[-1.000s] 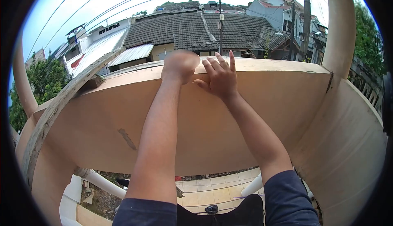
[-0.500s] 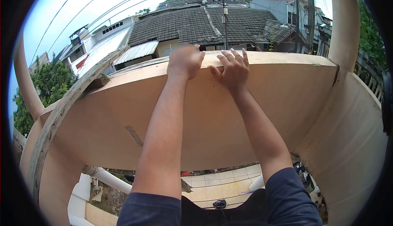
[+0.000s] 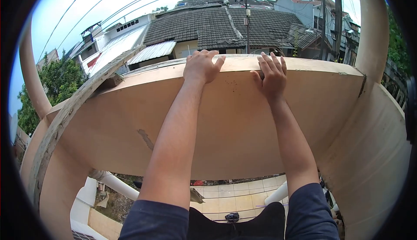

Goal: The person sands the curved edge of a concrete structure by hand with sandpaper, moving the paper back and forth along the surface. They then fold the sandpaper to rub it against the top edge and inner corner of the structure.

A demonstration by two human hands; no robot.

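Observation:
A pale orange parapet wall (image 3: 217,127) runs across the view, with a flat ledge on top. My left hand (image 3: 203,66) rests on the ledge left of the middle, thumb apart from the fingers and nothing in it. Farther right, my right hand (image 3: 273,76) lies over the front edge of the same ledge, its fingers stretched up onto the top and its thumb out to the side. It holds nothing that I can see. Small dark specks show on the wall between the hands.
A weathered wooden plank (image 3: 71,109) leans over the ledge at the left. Round columns (image 3: 372,31) rise on both sides. Below the wall are a tiled floor (image 3: 226,196) and white pipes (image 3: 119,185). Tiled roofs (image 3: 186,27) and overhead wires lie beyond.
My right hand has moved right along the ledge, away from my left hand. My left hand has opened out from a blurred, bunched shape onto the ledge. The view has shifted slightly.

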